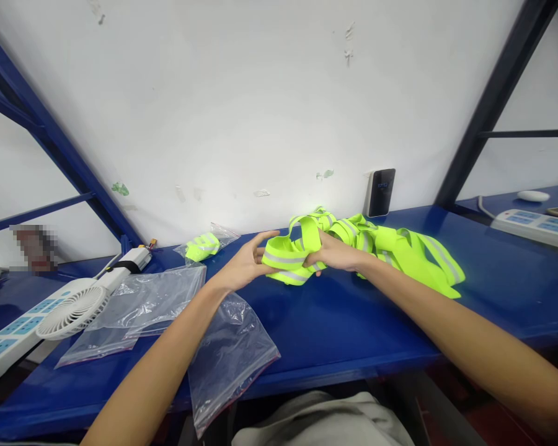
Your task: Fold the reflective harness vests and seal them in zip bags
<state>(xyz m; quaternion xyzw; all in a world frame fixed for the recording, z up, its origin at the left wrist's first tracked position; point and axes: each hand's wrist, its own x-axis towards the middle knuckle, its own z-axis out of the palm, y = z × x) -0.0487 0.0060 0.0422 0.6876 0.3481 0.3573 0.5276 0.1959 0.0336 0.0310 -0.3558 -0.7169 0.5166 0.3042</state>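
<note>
Between my two hands, just above the blue table (pixel 325 334), is a looped neon-yellow reflective strap (pixel 286 257) with a silver stripe. My left hand (pixel 244 263) grips its left end, thumb above and fingers curled behind. At the loop's right side my right hand (pixel 332 253) pinches the band, its fingertips partly hidden by the fabric. A loose heap of the same neon reflective straps (pixel 400 251) lies behind and to the right of my right hand, under and beyond the forearm.
Clear zip bags (pixel 232 353) lie at the left front, one overhanging the edge. A bag with folded neon strap (pixel 202 246) sits behind them. A white fan (pixel 74 308) and power strip (pixel 28 325) stand left. A phone (pixel 381 192) leans on the wall.
</note>
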